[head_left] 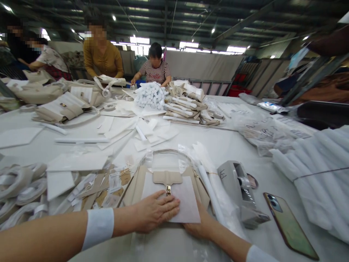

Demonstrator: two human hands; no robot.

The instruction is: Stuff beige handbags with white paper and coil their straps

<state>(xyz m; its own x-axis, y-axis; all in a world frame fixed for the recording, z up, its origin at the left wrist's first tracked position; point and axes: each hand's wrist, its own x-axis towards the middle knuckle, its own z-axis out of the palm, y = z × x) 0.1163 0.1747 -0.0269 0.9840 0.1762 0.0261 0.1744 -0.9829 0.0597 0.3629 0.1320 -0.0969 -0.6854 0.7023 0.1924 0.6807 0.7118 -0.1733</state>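
Note:
A beige handbag (pixel 136 182) lies before me with its curved handle away from me and a gold clasp on its flap. A white sheet (pixel 187 200) covers much of its front, below the flap tab. My left hand (pixel 156 211) rests flat on this sheet just under the clasp, fingers stretched out. At the bag's lower right corner, my right hand (pixel 200 222) grips it from the side and below; the sheet hides part of the thumb and fingers. Clear plastic film (pixel 148 160) shows around the handle.
A grey tape dispenser (pixel 237 189) and a phone (pixel 290 222) lie right of the bag. Rolled strips (pixel 24 185) and tags (pixel 114 182) lie left. Wrapped white bundles (pixel 321 174) stand far right. Stacked bag pieces (pixel 188 105) and people (pixel 155 69) are across the table.

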